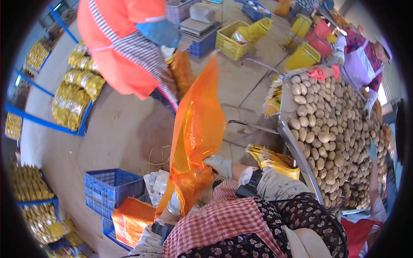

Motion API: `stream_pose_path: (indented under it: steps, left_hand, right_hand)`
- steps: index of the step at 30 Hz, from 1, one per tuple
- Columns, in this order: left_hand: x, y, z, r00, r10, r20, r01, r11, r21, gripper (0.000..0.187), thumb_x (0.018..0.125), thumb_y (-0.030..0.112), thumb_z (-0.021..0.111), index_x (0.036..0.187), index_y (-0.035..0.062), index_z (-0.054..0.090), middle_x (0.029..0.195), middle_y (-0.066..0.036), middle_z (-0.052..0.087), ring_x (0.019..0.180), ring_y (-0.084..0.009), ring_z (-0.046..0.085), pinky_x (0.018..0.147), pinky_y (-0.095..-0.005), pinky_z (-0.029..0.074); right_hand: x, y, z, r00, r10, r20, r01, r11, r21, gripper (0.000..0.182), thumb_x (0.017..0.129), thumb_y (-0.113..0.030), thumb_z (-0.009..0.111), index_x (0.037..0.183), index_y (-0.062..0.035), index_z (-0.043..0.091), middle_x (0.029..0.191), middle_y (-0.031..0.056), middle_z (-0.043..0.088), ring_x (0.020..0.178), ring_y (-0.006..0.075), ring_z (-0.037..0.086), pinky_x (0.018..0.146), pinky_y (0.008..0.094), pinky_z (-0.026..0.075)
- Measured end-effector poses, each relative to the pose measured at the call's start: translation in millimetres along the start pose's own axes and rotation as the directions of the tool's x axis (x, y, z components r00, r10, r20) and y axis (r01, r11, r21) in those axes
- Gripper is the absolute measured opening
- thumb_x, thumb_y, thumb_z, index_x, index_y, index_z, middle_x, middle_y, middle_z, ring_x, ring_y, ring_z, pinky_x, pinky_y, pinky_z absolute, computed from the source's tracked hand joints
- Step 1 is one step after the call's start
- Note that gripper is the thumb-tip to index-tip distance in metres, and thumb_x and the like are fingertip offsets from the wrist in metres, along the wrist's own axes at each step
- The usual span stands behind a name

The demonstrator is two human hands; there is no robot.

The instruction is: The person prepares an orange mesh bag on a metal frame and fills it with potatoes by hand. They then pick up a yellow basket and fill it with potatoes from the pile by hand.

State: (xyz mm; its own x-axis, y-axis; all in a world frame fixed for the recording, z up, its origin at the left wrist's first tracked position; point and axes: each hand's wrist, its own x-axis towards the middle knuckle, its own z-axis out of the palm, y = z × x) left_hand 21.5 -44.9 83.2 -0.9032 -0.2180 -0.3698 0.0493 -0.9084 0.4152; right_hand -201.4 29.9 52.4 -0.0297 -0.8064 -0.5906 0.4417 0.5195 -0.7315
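Orange bag (195, 124) was right in front of me in the view from my head, between my two hands, and its far end went up to a point. My right hand (219, 165) wore a pale glove, and its fingers were bent and pinching the side of the bag. My left hand (174, 204) was low down against the bag, near my apron (215, 219). The bag hid part of it, so I could not tell if those fingers were spread or pressed together. Near my left hand was an orange bundle (133, 221), and blue crates (112, 200) were just past it. On my right, lots of potatoes (327, 137) lay on a big table with a metal edge (301, 159). Yellow bags (275, 162) were beside that edge. Past my bag stood a person in an orange coat (114, 51).
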Motion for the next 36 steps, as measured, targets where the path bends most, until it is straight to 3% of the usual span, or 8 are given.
stream_pose_path:
  steps: [4, 10, 14, 18, 26, 31, 33, 36]
  left_hand:
    - [79, 27, 36, 1.000, 0.005, -0.011, -0.006, 0.998, -0.059, 0.032, 0.093, 0.036, 0.052, 0.113, 0.0110, 0.055, 0.110, -0.005, 0.058, 0.096, -0.0223, 0.056, 0.085, -0.0365, 0.046]
    - [181, 77, 90, 0.988, 0.129, -0.080, -0.131, 0.991, -0.017, 0.044, 0.095, 0.046, 0.044, 0.122, 0.0119, 0.051, 0.119, -0.006, 0.056, 0.107, -0.0229, 0.053, 0.093, -0.0391, 0.045]
    - [265, 93, 108, 0.990, 0.141, 0.025, -0.137, 0.984, -0.118, 0.046, 0.095, 0.046, 0.044, 0.126, 0.0128, 0.050, 0.121, -0.006, 0.056, 0.112, -0.0233, 0.051, 0.097, -0.0405, 0.042]
    - [314, 79, 142, 0.916, 0.307, -0.259, -0.135, 0.842, 0.522, 0.043, 0.098, 0.029, 0.047, 0.132, 0.0023, 0.042, 0.122, -0.008, 0.056, 0.106, -0.0184, 0.055, 0.088, -0.0294, 0.048]
    - [402, 109, 105, 0.881, 0.418, 0.220, -0.334, 0.222, 0.916, 0.053, 0.091, 0.009, 0.053, 0.138, -0.0013, 0.032, 0.129, -0.015, 0.050, 0.115, -0.0212, 0.052, 0.098, -0.0294, 0.042]
    - [446, 187, 79, 0.986, 0.149, -0.071, 0.034, 0.235, 0.972, 0.057, 0.083, 0.010, 0.061, 0.134, -0.0013, 0.037, 0.119, -0.014, 0.057, 0.108, -0.0227, 0.056, 0.094, -0.0311, 0.045]
    - [459, 206, 95, 0.838, -0.205, -0.506, 0.451, -0.262, 0.853, 0.054, 0.087, 0.003, 0.054, 0.137, 0.0008, 0.035, 0.128, -0.013, 0.049, 0.114, -0.0182, 0.050, 0.093, -0.0261, 0.042]
    - [451, 180, 20, 0.999, -0.012, -0.029, 0.030, 0.102, 0.994, 0.067, 0.081, 0.005, 0.058, 0.141, 0.0021, 0.029, 0.129, -0.014, 0.047, 0.117, -0.0203, 0.049, 0.096, -0.0271, 0.041]
  right_hand:
    - [-40, -45, -52, 0.944, 0.137, -0.301, -0.131, 0.991, 0.043, 0.030, 0.091, -0.031, 0.049, 0.107, -0.0082, 0.061, 0.083, 0.0034, 0.064, 0.061, 0.0124, 0.058, 0.059, 0.0253, 0.046]
    - [-65, -84, -104, 0.875, -0.223, -0.430, 0.311, 0.939, 0.145, 0.039, 0.093, -0.034, 0.052, 0.119, -0.0063, 0.052, 0.090, 0.0071, 0.065, 0.071, 0.0132, 0.061, 0.063, 0.0258, 0.049]
    - [-60, -113, -114, 0.897, -0.375, -0.233, 0.380, 0.925, -0.028, 0.080, 0.085, -0.032, 0.067, 0.145, -0.0068, 0.021, 0.131, 0.0186, 0.047, 0.120, 0.0263, 0.048, 0.098, 0.0360, 0.041]
    - [-46, -153, -120, 0.858, -0.454, -0.241, 0.397, 0.883, -0.248, 0.109, 0.079, -0.044, 0.071, 0.148, -0.0073, -0.004, 0.145, 0.0179, 0.029, 0.135, 0.0292, 0.029, 0.109, 0.0403, 0.026]
    - [41, -146, -197, 0.639, -0.104, -0.762, -0.021, 0.988, -0.152, 0.055, 0.078, -0.024, 0.068, 0.126, -0.0042, 0.048, 0.116, 0.0123, 0.061, 0.107, 0.0224, 0.058, 0.089, 0.0339, 0.046]
    - [5, -208, -220, 0.434, -0.198, -0.879, -0.357, 0.858, -0.370, 0.028, 0.079, -0.022, 0.059, 0.105, -0.0119, 0.061, 0.102, 0.0155, 0.066, 0.094, 0.0332, 0.063, 0.084, 0.0392, 0.049]
    - [4, -206, -234, 0.423, -0.286, -0.860, -0.310, 0.846, -0.435, 0.025, 0.083, -0.018, 0.055, 0.106, -0.0114, 0.061, 0.102, 0.0143, 0.066, 0.093, 0.0322, 0.063, 0.082, 0.0391, 0.050]
    - [4, -199, -246, 0.392, -0.284, -0.875, -0.266, 0.875, -0.403, 0.024, 0.083, -0.024, 0.060, 0.103, -0.0105, 0.061, 0.099, 0.0148, 0.066, 0.092, 0.0331, 0.063, 0.081, 0.0400, 0.049]
